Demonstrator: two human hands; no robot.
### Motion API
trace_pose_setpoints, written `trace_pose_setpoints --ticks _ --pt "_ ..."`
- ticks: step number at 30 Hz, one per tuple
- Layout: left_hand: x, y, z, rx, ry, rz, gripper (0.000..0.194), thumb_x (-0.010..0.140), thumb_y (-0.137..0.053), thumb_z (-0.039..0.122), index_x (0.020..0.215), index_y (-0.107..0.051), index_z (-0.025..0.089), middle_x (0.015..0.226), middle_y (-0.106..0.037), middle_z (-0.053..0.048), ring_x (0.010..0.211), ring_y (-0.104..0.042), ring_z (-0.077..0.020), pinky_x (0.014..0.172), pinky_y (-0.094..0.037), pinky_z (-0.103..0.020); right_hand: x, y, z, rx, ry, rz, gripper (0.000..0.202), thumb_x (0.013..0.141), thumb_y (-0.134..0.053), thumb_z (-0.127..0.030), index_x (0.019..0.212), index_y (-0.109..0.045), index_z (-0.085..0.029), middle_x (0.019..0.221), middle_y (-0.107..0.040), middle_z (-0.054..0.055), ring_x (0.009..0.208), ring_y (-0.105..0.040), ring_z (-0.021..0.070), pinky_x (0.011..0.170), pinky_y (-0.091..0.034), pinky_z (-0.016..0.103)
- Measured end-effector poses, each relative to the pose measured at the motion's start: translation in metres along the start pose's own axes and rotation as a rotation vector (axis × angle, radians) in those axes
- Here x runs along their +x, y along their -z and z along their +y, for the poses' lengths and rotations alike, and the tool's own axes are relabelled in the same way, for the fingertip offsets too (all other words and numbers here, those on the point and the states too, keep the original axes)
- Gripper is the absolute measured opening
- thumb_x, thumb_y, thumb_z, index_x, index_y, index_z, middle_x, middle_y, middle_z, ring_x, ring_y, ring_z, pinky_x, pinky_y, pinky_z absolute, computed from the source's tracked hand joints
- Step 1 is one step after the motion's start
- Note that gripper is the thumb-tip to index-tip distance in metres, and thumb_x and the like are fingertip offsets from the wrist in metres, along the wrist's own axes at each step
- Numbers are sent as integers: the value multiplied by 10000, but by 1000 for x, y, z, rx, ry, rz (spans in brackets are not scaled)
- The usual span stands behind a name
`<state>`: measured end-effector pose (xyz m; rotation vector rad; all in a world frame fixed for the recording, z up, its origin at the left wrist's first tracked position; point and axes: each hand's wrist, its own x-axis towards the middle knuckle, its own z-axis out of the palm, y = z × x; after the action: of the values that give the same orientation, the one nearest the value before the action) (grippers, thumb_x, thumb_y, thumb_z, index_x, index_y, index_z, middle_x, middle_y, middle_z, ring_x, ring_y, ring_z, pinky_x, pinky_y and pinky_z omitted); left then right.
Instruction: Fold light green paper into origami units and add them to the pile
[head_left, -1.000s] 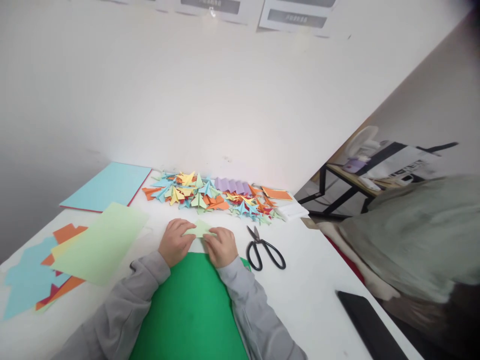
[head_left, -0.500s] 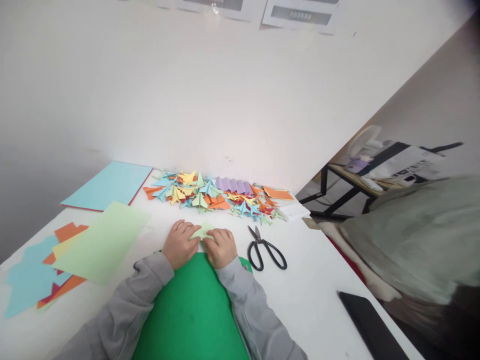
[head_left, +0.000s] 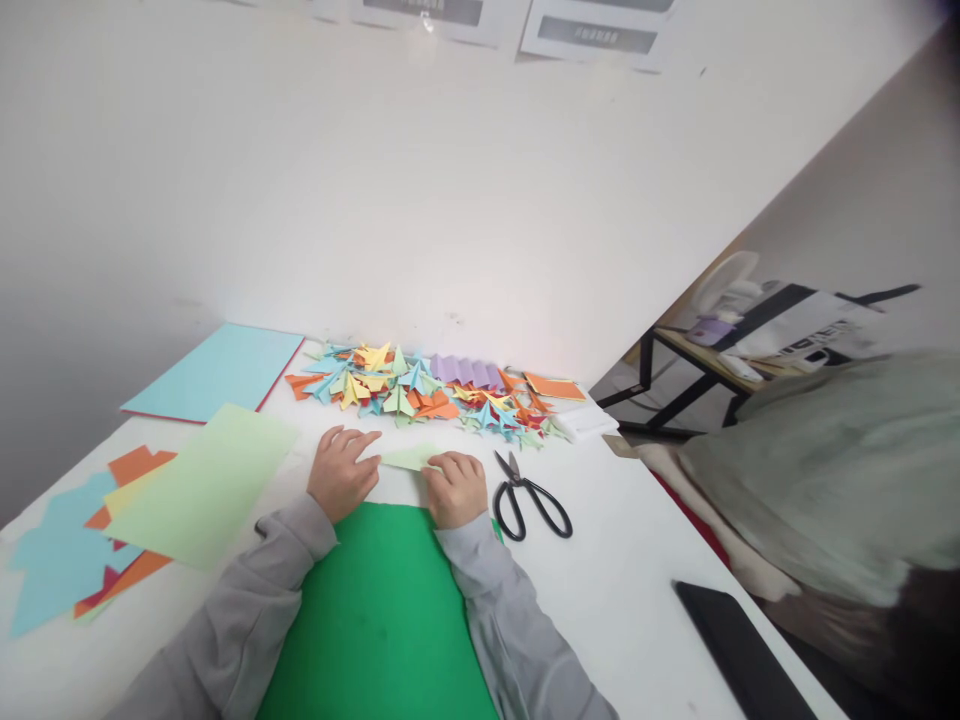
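Observation:
A small folded piece of light green paper (head_left: 406, 458) lies lengthwise between my two hands over the white table. My right hand (head_left: 457, 489) pinches its right end between thumb and fingers. Just off the paper's left tip is my left hand (head_left: 343, 474), its fingers apart and holding nothing. To the right of my right hand rest black-handled scissors (head_left: 516, 484), blades partly spread and pointing away from me. Beyond both hands sits a heap of small folded paper planes (head_left: 416, 378) in several colours.
At left, a large light green sheet (head_left: 206, 485) overlaps coloured paper scraps (head_left: 67, 540). A light blue sheet (head_left: 217, 370) lies behind. Purple pleated paper (head_left: 466, 371) and an orange pad (head_left: 555, 386) are near the wall. A black flat object (head_left: 739, 650) and a person's sleeve (head_left: 832, 480) are at right.
My hands have moved apart. The left has let go of the paper and shifted left, while the right has moved slightly right with it. More of the paper strip now shows.

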<state>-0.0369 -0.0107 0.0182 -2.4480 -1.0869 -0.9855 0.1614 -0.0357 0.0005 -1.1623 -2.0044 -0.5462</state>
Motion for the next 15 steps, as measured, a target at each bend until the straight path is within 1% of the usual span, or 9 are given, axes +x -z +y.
trace_pose_setpoints --ticks 7,10,11,13,15 --pt "-1 2 -5 39 18 19 125 704 -527 172 738 -626 241 1086 -582 -8 920 -494 -209 874 -295 -458 1 1 0 -4 -7 12 151 669 -520 -74 744 -586 -187 780 -626 35 801 -477 189 698 -304 339" --pt "-2 3 -12 40 33 39 131 700 -524 152 727 -625 232 1078 -587 -14 891 -515 -202 873 -301 -453 -1 2 3 -4 -21 31 153 687 -502 -66 737 -583 -186 768 -623 37 796 -477 184 698 -308 334" --pt "-2 3 -14 38 54 57 132 698 -524 147 724 -625 227 1071 -591 -19 878 -523 -200 871 -306 -451 -1 2 5 -11 -37 49 152 691 -498 -63 726 -580 -185 758 -622 38 791 -477 184 696 -310 332" --pt "-3 1 -19 13 134 132 125 693 -530 146 721 -627 219 1037 -607 -34 848 -540 -201 849 -331 -448 -1 3 7 -34 -77 100 142 697 -502 -65 706 -574 -186 737 -621 38 780 -477 185 690 -314 333" --pt "-3 -2 -18 -104 250 212 120 695 -530 159 737 -631 208 1000 -619 -53 809 -558 -191 794 -390 -416 0 5 8 -58 -100 150 121 704 -519 -81 701 -572 -190 727 -621 38 773 -478 186 686 -317 335"
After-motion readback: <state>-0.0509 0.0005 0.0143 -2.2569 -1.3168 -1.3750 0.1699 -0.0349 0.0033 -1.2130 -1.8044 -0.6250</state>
